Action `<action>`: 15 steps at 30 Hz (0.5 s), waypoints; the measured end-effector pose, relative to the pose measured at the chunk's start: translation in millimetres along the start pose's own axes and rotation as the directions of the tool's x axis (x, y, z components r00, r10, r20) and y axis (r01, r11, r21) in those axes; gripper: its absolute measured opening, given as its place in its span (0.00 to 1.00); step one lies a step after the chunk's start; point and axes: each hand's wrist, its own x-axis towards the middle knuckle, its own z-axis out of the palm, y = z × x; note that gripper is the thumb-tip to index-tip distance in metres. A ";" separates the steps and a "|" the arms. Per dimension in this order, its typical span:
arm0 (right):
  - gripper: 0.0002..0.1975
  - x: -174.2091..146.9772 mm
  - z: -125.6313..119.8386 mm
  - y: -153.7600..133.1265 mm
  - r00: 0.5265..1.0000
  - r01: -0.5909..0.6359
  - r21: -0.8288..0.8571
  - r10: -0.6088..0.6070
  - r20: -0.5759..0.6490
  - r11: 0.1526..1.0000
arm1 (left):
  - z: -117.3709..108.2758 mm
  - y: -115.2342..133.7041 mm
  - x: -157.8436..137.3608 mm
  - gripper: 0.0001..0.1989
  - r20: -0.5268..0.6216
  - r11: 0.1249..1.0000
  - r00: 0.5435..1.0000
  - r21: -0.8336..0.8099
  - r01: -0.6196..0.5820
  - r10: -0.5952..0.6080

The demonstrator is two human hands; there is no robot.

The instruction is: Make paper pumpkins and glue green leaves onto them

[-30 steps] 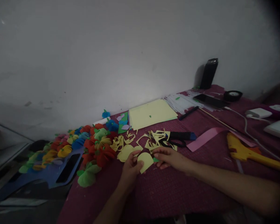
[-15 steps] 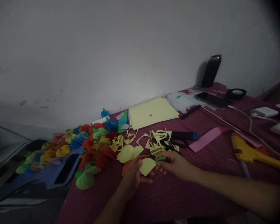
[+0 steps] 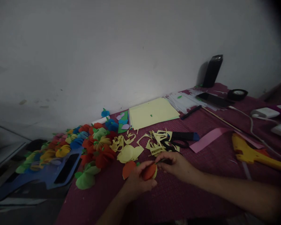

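Note:
My left hand (image 3: 140, 181) grips a folded paper piece (image 3: 150, 172), orange on the side facing me with a pale yellow edge showing at its right. The thumb lies along its lower side. My right hand (image 3: 172, 164) is closed in a pinch at its upper right, on a small green paper leaf (image 3: 162, 160) that appears dark and nearly edge-on. Whether the leaf touches the folded piece I cannot tell. Left of my left hand, another orange paper piece (image 3: 128, 169) lies on the table, partly covered by the fingers. Pale yellow round cutouts (image 3: 126, 154) lie just beyond.
Yellow paper scraps (image 3: 158, 142) surround black-handled scissors (image 3: 174, 144) and a cutter (image 3: 184, 136). Many coloured paper pumpkins (image 3: 103, 156) crowd the left side. Yellow sheets (image 3: 154, 113) lie by the wall. At right are pink ribbon (image 3: 208, 139), a yellow glue gun (image 3: 245, 150) and a phone (image 3: 214, 100).
The paper piece in my left hand has turned from its yellow face to its orange face. My left fingers have closed over it. The leaf in my right hand has tilted nearly edge-on.

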 end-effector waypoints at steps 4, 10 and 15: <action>0.08 -2.1 0.6 -2.2 0.999 0.037 -0.054 -0.037 -0.009 0.998 | 1.8 5.2 -3.0 0.27 -0.081 0.910 0.983 0.397 -0.119 0.165; 0.16 -6.8 -1.7 -7.6 0.993 -0.043 0.281 0.010 0.120 0.959 | 2.1 5.1 -4.8 0.29 -0.040 0.641 0.893 0.710 -0.290 0.448; 0.12 -1.8 -3.6 -6.5 0.987 -0.139 0.326 0.103 0.125 0.935 | 0.6 -0.8 -4.4 0.29 -0.006 0.501 0.872 0.820 -0.276 0.490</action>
